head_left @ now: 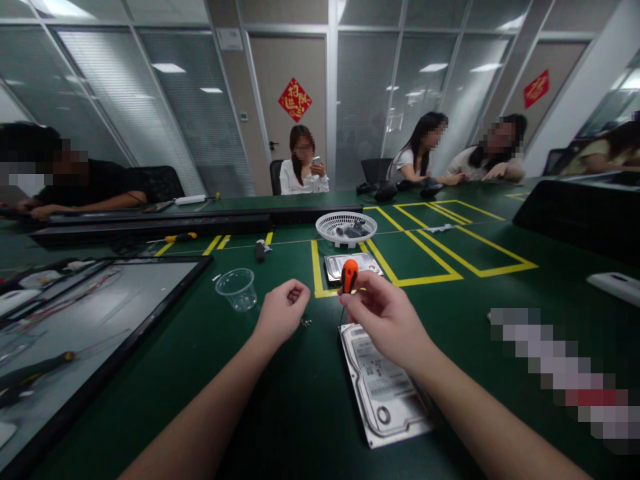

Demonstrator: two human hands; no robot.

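Pinched in the fingers of my right hand (387, 317) is a small orange and black screwdriver (349, 275), held upright. Its thin shaft points down at the far left corner of a silver hard drive (380, 400), which lies flat on the green table below my right hand and forearm. My left hand (285, 307) is curled closed above the table to the left; whatever its fingers may hold is hidden. Several tiny screws (306, 323) lie just beside it. A clear plastic cup (237, 291) stands to the left of my left hand.
Beyond my hands are a second hard drive (336, 268) and a white basket (320, 230) with dark parts. A black-framed panel (170, 300) with tools lies left; a yellow-black screwdriver (181, 237) lies farther back. Several people sit across the table (280, 413).
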